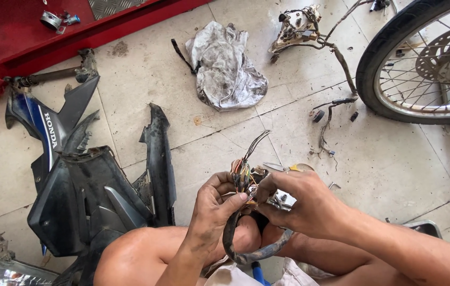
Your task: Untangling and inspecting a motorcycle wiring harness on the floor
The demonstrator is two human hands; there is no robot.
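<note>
together, left hand and right hand clamp the coloured wire bundle over grey tiles.

Both hands, L & R, grip wiring harness over knees; black fairing panels left, dirty rag, wheel top right.
</note>
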